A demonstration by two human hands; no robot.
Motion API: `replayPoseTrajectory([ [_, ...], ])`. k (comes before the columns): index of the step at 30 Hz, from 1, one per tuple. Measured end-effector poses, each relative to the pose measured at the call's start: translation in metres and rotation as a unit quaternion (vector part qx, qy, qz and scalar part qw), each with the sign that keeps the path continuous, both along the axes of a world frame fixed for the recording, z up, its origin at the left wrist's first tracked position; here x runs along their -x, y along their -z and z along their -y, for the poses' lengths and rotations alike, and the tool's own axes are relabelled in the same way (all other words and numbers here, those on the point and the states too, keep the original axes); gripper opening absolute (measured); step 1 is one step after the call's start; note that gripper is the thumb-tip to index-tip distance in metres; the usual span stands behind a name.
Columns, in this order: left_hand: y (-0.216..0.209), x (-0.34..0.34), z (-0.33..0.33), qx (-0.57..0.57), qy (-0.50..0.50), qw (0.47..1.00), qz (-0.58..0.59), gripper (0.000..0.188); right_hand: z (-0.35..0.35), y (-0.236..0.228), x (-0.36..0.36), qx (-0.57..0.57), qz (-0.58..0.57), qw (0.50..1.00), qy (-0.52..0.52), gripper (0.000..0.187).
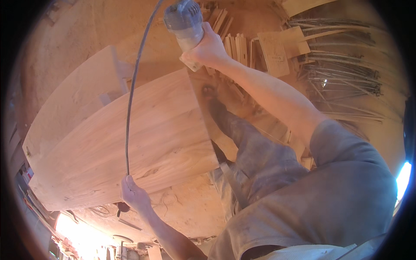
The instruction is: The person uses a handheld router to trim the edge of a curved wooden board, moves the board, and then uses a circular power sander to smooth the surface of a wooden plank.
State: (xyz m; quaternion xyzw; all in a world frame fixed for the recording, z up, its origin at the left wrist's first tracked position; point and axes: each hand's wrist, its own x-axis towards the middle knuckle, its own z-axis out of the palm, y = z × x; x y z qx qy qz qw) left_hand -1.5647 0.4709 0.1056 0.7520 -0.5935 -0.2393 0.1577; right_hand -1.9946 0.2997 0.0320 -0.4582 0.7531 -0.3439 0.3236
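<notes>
My right hand (207,48) is closed around the body of a dusty trim router (185,24) with a blue-grey motor housing. The tool's lower end is at the far right corner of a large wooden panel (130,138); whether it touches the wood cannot be told. Down at the panel's near edge, my left hand (135,195) grips a dark power cord (131,104). The cord runs taut up across the panel and out of view above, near the router. A second pale panel (80,89) lies beyond the first, partly covered by it.
Wood offcuts (236,47) and flat boards (273,52) lie on the dusty floor at the far right. Bundles of long thin rods (342,73) are beside them. My legs (260,151) stand close to the panel's right edge. Bright light comes in at the lower left.
</notes>
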Motion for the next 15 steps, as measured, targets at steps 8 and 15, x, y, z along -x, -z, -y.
replayPoseTrajectory([
  [8,0.011,0.022,0.056,-0.108,-0.021,0.993,0.035,0.035,0.041,-0.004,0.009,-0.165,0.097,0.981,-0.037,0.086],
  [15,0.026,0.015,0.062,-0.092,-0.058,0.994,0.026,0.037,-0.002,-0.004,-0.004,-0.027,0.052,0.997,0.042,0.086],
])
